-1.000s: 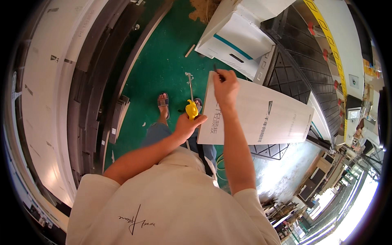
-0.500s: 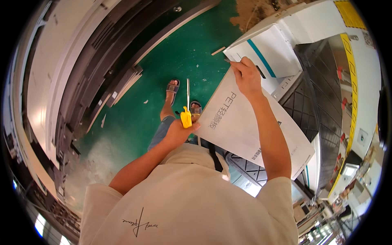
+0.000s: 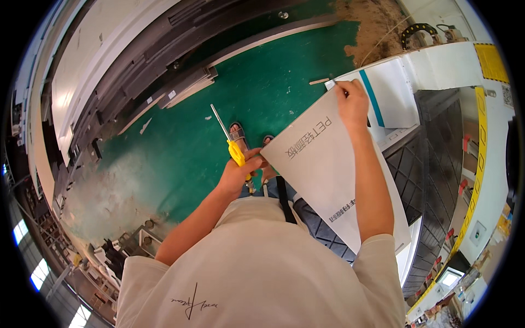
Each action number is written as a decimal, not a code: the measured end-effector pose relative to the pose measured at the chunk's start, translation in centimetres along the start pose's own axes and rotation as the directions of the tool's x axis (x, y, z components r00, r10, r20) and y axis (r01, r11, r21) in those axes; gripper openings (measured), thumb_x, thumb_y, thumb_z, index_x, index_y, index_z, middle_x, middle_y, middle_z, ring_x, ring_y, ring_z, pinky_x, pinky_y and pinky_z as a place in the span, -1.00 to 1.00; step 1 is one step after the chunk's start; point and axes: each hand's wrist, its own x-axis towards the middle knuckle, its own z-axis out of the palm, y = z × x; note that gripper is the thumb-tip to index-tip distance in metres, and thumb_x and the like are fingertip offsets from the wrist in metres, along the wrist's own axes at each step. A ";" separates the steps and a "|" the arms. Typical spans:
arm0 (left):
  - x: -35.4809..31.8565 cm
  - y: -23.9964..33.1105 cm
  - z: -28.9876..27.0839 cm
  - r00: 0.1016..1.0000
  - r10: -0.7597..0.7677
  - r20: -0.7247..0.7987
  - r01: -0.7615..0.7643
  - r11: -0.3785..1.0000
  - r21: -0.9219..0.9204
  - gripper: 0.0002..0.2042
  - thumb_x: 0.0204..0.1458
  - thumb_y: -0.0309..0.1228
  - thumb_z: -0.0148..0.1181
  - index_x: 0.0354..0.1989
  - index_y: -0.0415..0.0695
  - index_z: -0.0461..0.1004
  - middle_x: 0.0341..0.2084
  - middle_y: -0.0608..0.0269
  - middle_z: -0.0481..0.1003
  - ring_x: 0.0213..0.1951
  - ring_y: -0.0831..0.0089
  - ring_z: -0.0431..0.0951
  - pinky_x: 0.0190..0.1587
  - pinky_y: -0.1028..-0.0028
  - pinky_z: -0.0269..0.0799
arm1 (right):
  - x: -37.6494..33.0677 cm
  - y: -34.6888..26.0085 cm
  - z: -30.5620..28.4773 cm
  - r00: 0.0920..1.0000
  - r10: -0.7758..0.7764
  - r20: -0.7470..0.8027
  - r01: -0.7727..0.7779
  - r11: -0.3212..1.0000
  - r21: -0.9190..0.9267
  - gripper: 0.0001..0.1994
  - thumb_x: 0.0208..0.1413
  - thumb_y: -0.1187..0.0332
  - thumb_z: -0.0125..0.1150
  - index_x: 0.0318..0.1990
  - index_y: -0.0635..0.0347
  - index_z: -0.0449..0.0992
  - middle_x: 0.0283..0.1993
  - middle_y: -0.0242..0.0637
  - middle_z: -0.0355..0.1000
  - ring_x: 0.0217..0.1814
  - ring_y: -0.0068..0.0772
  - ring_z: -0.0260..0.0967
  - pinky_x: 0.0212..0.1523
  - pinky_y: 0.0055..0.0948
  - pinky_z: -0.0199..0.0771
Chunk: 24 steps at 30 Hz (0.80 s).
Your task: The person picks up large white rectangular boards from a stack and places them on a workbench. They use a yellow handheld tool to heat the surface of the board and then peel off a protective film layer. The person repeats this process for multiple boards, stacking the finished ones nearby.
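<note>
A yellow air blow gun (image 3: 236, 153) with a long thin metal nozzle is gripped in my left hand (image 3: 238, 174); the nozzle points up and to the left. Fingers of this hand also reach the left corner of a white printed board (image 3: 306, 158). My right hand (image 3: 354, 104) is closed on the board's far corner, with the thumb and fingers pinching its edge. The board lies tilted in front of my body, and my right forearm covers part of it. Beyond the right hand is a white panel (image 3: 396, 90) with a teal stripe.
A black ribbed machine bed (image 3: 440, 169) stands at the right, bordered by a white frame with a yellow strip (image 3: 481, 117). Stacked dark boards (image 3: 164, 65) line the far left. Brown dust (image 3: 377, 33) covers the green floor (image 3: 268, 76) at the back.
The blow gun's nozzle has swung from nearly upright to up-left. My view has turned, and both hands still hold the board and gun; the board has shifted slightly.
</note>
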 end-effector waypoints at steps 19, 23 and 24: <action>2.7 -6.1 -4.6 0.903 -0.010 0.429 0.175 0.921 -0.347 -0.23 0.05 -0.68 0.07 0.53 -0.14 0.09 0.45 0.14 0.25 0.42 0.21 0.29 0.24 0.37 0.33 | -16.1 -14.9 7.2 0.957 -0.185 0.224 0.162 0.980 0.117 -0.91 0.10 0.45 0.23 -0.23 0.17 0.57 -0.31 -0.12 0.39 -0.17 0.05 0.42 -0.22 -0.07 0.45; 1.4 -4.7 -4.0 0.872 0.068 0.485 0.149 0.906 -0.395 -0.22 -0.01 -0.73 0.04 0.51 -0.17 0.13 0.44 0.18 0.28 0.44 0.17 0.27 0.29 0.22 0.32 | -13.9 -13.4 4.9 0.947 -0.045 0.319 -0.033 0.972 0.233 -0.99 0.14 0.49 0.30 -0.31 0.17 0.59 -0.31 -0.20 0.45 -0.28 -0.14 0.45 -0.26 -0.24 0.46; 1.5 -4.8 -4.4 0.862 0.071 0.503 0.162 0.900 -0.405 -0.19 -0.03 -0.74 0.07 0.52 -0.17 0.12 0.45 0.21 0.27 0.42 0.17 0.30 0.29 0.21 0.34 | -11.8 -11.8 3.3 0.961 0.026 0.277 -0.079 0.980 0.183 -0.99 0.15 0.47 0.31 -0.31 0.17 0.59 -0.32 -0.21 0.44 -0.29 -0.16 0.45 -0.26 -0.25 0.46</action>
